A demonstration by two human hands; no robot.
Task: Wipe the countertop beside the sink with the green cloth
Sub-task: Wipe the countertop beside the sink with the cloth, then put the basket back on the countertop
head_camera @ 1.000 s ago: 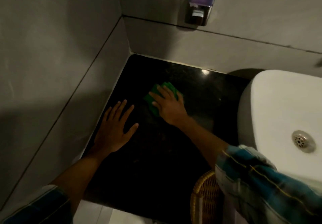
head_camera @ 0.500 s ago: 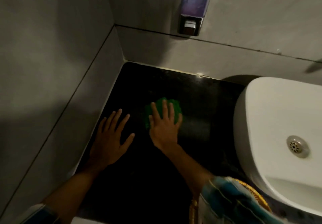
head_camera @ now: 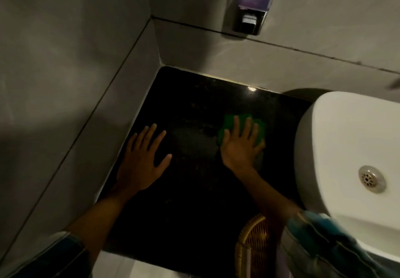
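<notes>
The dark polished countertop [head_camera: 194, 191] fills the corner between two grey walls, left of the white sink [head_camera: 346, 139]. My right hand [head_camera: 240, 145] lies flat, fingers spread, pressing the green cloth [head_camera: 227, 124] onto the counter close to the sink's left side. Most of the cloth is hidden under the palm; its green edge shows past the fingertips and on the left. My left hand [head_camera: 142, 158] rests flat and empty on the counter near the left wall, fingers apart.
A soap dispenser [head_camera: 251, 7] hangs on the back wall above the counter. A woven wicker basket [head_camera: 253, 247] sits below the counter's front edge. The sink's metal drain [head_camera: 371, 179] is at the right. Grey walls close in at the left and back.
My right hand has slid the green cloth rightwards across the counter, from the middle to beside the sink. My left hand stays planted near the left wall.
</notes>
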